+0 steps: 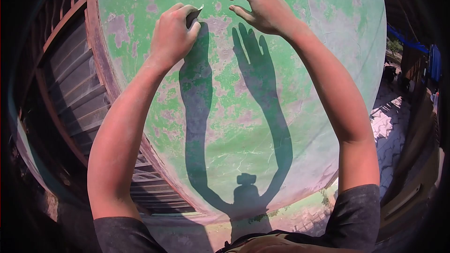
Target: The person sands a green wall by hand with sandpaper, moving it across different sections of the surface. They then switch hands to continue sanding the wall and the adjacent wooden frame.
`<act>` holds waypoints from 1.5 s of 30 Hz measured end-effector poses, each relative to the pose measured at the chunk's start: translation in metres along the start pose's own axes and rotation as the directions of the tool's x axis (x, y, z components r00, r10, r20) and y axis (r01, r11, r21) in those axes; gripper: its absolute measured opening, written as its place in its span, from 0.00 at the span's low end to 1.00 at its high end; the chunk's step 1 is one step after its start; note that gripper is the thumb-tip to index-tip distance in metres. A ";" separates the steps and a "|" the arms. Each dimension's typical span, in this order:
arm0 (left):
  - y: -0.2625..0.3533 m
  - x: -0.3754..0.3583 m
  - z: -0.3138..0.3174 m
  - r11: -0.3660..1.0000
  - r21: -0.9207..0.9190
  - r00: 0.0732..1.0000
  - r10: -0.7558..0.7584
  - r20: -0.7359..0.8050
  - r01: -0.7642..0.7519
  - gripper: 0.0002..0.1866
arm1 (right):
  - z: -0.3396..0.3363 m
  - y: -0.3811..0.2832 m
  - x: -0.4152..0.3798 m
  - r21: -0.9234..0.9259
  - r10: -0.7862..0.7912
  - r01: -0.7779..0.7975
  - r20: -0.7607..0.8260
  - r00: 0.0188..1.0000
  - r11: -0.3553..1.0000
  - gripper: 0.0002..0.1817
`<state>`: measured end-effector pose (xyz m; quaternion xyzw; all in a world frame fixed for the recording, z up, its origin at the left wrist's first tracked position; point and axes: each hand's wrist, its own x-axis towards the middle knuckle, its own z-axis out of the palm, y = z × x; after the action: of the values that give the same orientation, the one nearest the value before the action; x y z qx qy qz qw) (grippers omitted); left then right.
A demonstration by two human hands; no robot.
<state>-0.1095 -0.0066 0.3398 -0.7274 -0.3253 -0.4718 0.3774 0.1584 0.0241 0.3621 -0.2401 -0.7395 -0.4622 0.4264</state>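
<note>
Pinches a small pale piece (201,7) in the fingers (187,9) of the left hand (173,30), before the peeling green wall (314,126); holds the right hand (258,5) near the same wall, with fingers curled and parted; casts a dark shadow (245,197) below.

Short dark-grey sleeves (354,215) — straight-hemmed, ending above the elbows (358,143) — leave both forearms (126,117) bare.

Object (200,7) in left hand (174,29), mostly hidden
</note>
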 end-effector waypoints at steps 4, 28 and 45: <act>0.009 -0.009 0.042 0.993 -0.062 0.993 -0.100 -0.055 0.097 0.16 | 0.022 0.035 -0.003 -0.033 0.025 -0.030 -0.142 0.990 0.999 0.19; -0.015 -0.004 0.042 0.835 0.534 0.980 0.190 -0.052 -0.133 0.21 | 0.062 0.041 -0.025 -0.008 -0.004 0.002 -0.235 0.972 1.000 0.26; 0.002 -0.014 0.018 0.969 0.239 0.985 0.012 0.171 -0.053 0.14 | 0.061 0.037 -0.027 -0.026 0.124 -0.137 -0.289 0.949 0.990 0.27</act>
<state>-0.1048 0.0064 0.3214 -0.7182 -0.3994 -0.3589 0.4426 0.1748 0.0964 0.3439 -0.2289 -0.6415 -0.4797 0.5531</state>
